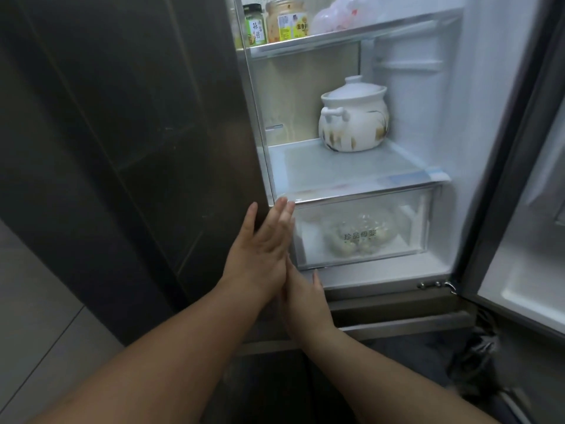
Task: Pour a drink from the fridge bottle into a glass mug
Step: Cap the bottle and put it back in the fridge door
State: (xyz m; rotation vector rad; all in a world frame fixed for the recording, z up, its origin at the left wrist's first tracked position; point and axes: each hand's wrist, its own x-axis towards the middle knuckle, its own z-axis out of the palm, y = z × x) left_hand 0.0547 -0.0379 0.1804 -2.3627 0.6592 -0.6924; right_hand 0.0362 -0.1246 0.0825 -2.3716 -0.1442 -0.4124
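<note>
Fridge: right door swung open, shelves lit.
Left hand: fingers straight, holding nothing, tips at the clear drawer corner.
Right hand: flat, empty, close against the left from below.
Bottle, mug: cannot tell where.
White pot: lidded, on the middle shelf.
Jars: on the upper shelf.

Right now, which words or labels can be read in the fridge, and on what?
"珍品母婴": on the clear bag in the bottom drawer.
Green-lidded jar: two large characters, too blurred to read.
Yellow-labelled jar: print too small to read.
</note>
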